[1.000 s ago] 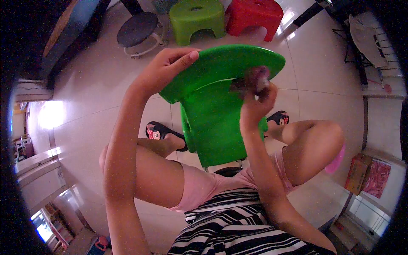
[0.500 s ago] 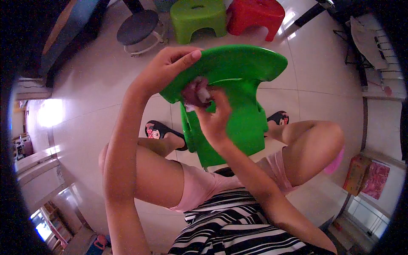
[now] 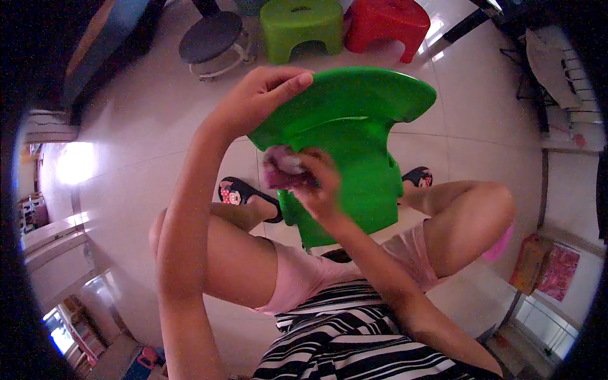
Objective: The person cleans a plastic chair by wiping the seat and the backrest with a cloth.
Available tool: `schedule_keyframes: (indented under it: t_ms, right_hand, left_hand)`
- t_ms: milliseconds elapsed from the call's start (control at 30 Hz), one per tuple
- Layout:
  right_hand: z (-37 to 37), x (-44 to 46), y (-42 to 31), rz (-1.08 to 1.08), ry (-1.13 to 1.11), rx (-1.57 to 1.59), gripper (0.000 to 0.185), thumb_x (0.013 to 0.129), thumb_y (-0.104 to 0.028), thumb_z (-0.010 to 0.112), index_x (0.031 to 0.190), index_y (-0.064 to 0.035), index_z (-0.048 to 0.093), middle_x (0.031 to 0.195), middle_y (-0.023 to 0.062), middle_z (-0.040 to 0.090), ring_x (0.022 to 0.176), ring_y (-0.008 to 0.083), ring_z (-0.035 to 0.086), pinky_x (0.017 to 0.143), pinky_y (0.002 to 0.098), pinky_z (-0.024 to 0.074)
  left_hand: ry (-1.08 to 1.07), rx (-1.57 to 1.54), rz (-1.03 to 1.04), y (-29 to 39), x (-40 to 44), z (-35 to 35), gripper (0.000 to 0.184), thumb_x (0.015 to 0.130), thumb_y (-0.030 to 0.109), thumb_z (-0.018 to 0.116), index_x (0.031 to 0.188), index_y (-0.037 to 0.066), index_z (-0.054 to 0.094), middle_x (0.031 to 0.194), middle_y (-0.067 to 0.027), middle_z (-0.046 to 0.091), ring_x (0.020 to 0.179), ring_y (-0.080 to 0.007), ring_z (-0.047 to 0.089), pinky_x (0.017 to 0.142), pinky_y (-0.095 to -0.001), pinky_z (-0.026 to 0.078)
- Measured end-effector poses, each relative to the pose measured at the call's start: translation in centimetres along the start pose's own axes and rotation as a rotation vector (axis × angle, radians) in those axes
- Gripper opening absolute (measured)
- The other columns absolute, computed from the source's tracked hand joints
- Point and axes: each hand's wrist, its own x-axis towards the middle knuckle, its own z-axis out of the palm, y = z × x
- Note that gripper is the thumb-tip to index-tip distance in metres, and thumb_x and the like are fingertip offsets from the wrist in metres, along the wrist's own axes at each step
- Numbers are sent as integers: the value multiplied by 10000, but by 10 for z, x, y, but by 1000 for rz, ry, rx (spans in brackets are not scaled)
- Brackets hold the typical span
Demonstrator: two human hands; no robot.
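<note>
Between my knees stands a green plastic chair [image 3: 354,145], its wide curved backrest toward the far side. My left hand [image 3: 266,95] is closed over the backrest's upper left edge, thumb on the near face. In my right hand [image 3: 323,190] is a bunched cloth [image 3: 282,168], purplish with a whitish patch and blurred by motion. The cloth is at the left side of the chair, just below the backrest; whether it touches the plastic I cannot tell.
Beyond the chair stand a grey round stool [image 3: 212,38], a light green step stool [image 3: 301,28] and a red step stool [image 3: 387,28]. A cardboard box [image 3: 532,263] sits at the right by a shelf. My feet in black slippers [image 3: 247,199] flank the chair.
My right hand has moved the cloth down and slightly left, from the backrest's lower part to the chair's left side. My left hand keeps its hold; the whole view has shifted slightly.
</note>
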Motion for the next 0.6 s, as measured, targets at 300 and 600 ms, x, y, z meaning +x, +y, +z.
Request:
schedule_keyframes:
  t_ms: [300, 600]
  right_hand:
    - [-89, 24, 16, 321, 197, 396, 434, 846, -25, 611, 1254, -44, 465, 1168, 48, 546, 1086, 161, 521, 957, 337, 414]
    - [-130, 35, -4, 628, 370, 623, 389, 891, -138, 622, 1251, -95, 482, 1161, 52, 575, 1048, 205, 563, 904, 374, 477]
  left_hand:
    - [42, 55, 25, -4, 2, 0, 445, 930, 397, 552, 1049, -26, 620, 856, -2, 617, 828, -83, 532, 735, -248, 448]
    - [11, 27, -31, 3, 0, 0, 447, 935, 397, 545, 1055, -28, 615, 846, 0, 611, 824, -78, 526, 730, -245, 445]
